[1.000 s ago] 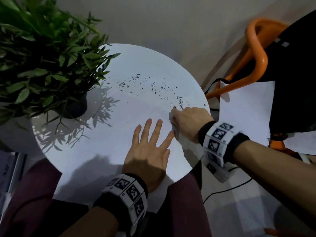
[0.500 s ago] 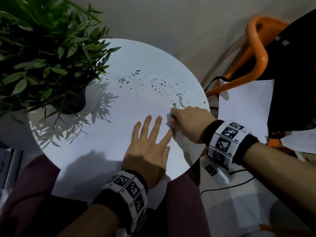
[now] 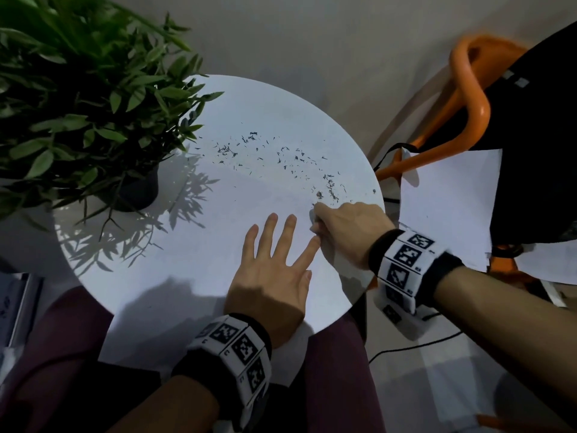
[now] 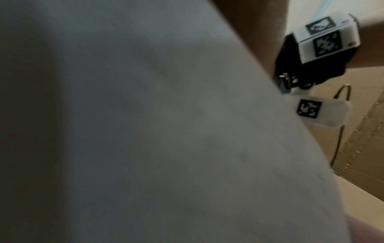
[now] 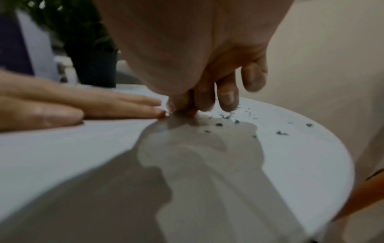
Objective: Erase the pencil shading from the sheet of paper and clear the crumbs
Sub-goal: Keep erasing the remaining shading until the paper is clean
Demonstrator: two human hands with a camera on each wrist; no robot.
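Note:
A white sheet of paper (image 3: 203, 260) lies on the round white table (image 3: 281, 98) and hangs over its near edge. My left hand (image 3: 274, 260) presses flat on the sheet with the fingers spread. Just to its right, my right hand (image 3: 315, 220) is curled and pinches a small white eraser (image 3: 313, 214), mostly hidden, tip down on the paper. In the right wrist view the right hand's fingertips (image 5: 227, 102) bunch at the paper beside the left hand (image 5: 83, 106). Dark eraser crumbs (image 3: 281, 157) lie scattered beyond both hands, thickest just beyond the right hand. No shading shows.
A potted plant (image 3: 78, 114) stands on the table's left side, its leaves reaching over the sheet. An orange chair (image 3: 471, 98) with a black bag (image 3: 537, 145) and loose white papers (image 3: 449, 207) is close on the right. A cable (image 3: 412, 348) runs along the floor.
The right hand has shifted only slightly near the crumbs, still pinching the eraser. The left hand stays flat in the same place. The view itself has swayed a little.

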